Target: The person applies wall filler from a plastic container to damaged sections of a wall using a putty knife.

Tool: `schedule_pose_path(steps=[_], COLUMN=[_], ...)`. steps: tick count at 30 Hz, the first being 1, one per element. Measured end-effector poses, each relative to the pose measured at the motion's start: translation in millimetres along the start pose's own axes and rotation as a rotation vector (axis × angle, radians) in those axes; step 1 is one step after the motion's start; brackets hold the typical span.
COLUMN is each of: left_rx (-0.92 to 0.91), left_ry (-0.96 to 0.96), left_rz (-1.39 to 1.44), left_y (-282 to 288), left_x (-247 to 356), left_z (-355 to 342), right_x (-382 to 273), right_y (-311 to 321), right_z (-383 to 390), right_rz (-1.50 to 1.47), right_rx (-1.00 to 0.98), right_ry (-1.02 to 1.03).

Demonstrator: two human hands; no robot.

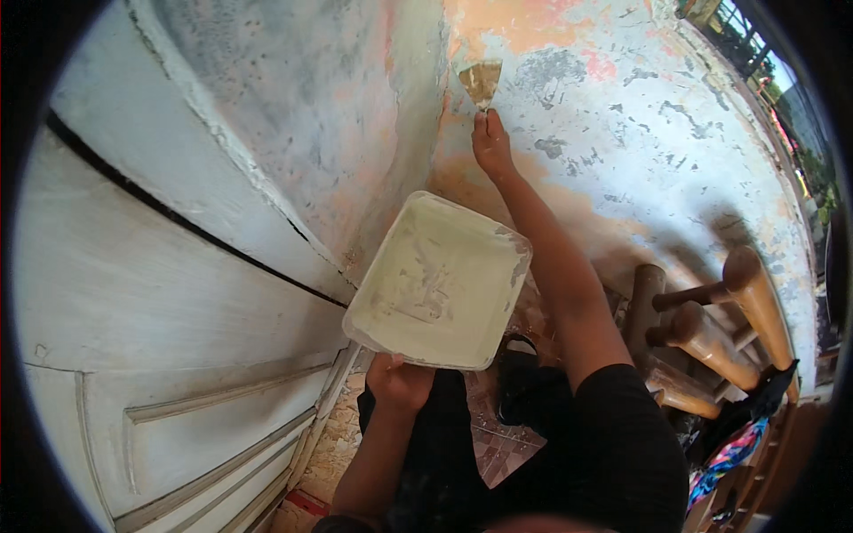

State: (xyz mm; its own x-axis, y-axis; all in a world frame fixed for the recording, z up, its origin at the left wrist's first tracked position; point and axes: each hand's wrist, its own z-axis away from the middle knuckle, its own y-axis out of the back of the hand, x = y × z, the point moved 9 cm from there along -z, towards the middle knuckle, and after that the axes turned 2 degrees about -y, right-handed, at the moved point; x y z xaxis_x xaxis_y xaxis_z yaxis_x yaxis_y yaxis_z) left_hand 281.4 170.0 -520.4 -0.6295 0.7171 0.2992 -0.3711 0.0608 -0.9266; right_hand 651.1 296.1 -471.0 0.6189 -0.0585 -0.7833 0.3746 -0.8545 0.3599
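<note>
Left grip [400, 382] clasps the square tray [484, 298], likely light and stiff, by its near rim, while right grip [493, 142] pinches the putty knife [481, 83] sensibly behind its blade.

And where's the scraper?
In the head view it's near the top, just right of centre: the right hand holds the scraper up by the patchy wall, above the tray.

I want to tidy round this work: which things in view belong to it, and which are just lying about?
In use:
pale square tray, in the left hand
scraper, in the right hand, by the patchy wall

Apparently just lying about:
brown wooden furniture, right
multicoloured cloth
</note>
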Motion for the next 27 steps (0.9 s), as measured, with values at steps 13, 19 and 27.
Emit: schedule_pose_path(steps=[13, 19, 27], left_rx=[0.061, -0.12, 0.02], left_ry=[0.225, 0.436, 0.293], left_rz=[-0.228, -0.202, -0.151], left_y=[32.4, 95.1, 215.4], left_x=[-11.3, -64.4, -121.5], left_z=[-60.8, -123.6, -81.5], right_x=[92.0, 65.4, 84.1], right_y=[64.7, 99.4, 32.4], right_z=[62.0, 74.2, 208.7], right_rz=[0.144, -0.133, 0.545], right_rx=[-0.476, -0.61, -1.198], right_ry=[0.044, -0.242, 0.292])
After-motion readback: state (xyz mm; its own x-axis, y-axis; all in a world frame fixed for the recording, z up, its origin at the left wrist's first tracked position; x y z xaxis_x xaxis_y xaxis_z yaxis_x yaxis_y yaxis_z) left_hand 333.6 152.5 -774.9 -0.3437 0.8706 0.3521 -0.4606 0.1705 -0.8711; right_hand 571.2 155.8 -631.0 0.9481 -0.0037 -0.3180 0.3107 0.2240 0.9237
